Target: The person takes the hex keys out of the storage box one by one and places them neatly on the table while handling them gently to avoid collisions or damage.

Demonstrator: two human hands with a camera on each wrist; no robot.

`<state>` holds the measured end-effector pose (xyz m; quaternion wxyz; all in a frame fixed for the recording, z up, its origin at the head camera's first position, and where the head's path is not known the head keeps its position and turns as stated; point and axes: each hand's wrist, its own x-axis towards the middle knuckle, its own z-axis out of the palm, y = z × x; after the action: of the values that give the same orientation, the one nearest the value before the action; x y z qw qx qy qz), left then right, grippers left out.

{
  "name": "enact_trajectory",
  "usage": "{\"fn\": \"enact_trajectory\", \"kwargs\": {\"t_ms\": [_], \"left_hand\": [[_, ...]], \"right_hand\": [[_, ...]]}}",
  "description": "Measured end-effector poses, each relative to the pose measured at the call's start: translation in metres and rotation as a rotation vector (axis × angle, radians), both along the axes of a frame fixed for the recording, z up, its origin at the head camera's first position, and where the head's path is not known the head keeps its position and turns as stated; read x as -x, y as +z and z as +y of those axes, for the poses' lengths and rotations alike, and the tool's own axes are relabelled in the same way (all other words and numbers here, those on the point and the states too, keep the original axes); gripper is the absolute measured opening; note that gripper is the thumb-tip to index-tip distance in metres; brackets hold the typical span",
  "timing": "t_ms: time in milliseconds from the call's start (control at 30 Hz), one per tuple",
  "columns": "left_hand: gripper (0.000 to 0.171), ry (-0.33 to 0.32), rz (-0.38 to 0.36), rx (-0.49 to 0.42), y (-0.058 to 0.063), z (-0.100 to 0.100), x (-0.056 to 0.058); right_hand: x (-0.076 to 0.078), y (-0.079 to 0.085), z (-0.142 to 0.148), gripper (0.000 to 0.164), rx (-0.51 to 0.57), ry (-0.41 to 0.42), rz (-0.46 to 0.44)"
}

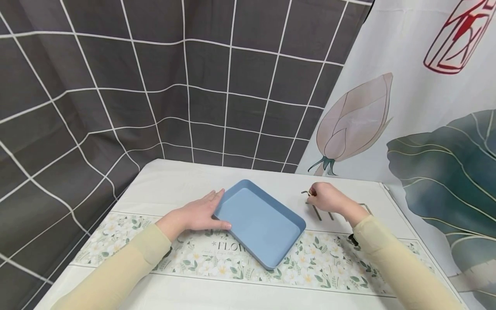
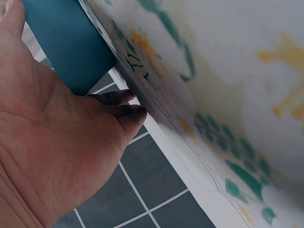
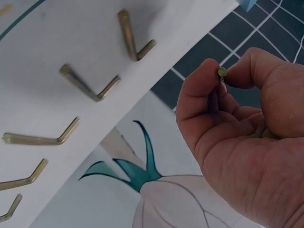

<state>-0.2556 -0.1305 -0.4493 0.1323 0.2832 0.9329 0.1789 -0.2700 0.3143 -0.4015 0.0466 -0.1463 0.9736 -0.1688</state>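
Note:
A blue rectangular tray lies at an angle on the table. My left hand rests against its left corner, fingers extended along one side and thumb at the near rim. In the left wrist view the palm is beside the tray's blue outer wall. My right hand is held to the right of the tray, pinching a hex key between thumb and index finger; its hexagonal end faces the right wrist camera. Several more L-shaped hex keys lie in a row on the table by that hand.
The table has a white cover with a floral band across it. Behind and to the left hangs a dark grid-patterned curtain. On the right is a white curtain printed with a large bud and leaves.

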Motion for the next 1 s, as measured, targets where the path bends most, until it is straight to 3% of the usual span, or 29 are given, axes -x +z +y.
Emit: {"fn": "enact_trajectory", "kwargs": {"t_ms": [200,567,1000], "left_hand": [[0.136,0.003,-0.004,0.004,-0.001,-0.001,0.000],[0.135,0.002,-0.003,0.015,-0.002,0.000,0.000],[0.136,-0.004,0.001,0.008,-0.001,-0.001,0.001]], "right_hand": [[-0.003,0.000,0.012,0.024,0.009,-0.003,0.003],[-0.008,-0.001,0.030,0.014,0.007,-0.061,-0.020],[-0.015,-0.004,0.056,0.027,-0.001,-0.097,-0.014]]}}
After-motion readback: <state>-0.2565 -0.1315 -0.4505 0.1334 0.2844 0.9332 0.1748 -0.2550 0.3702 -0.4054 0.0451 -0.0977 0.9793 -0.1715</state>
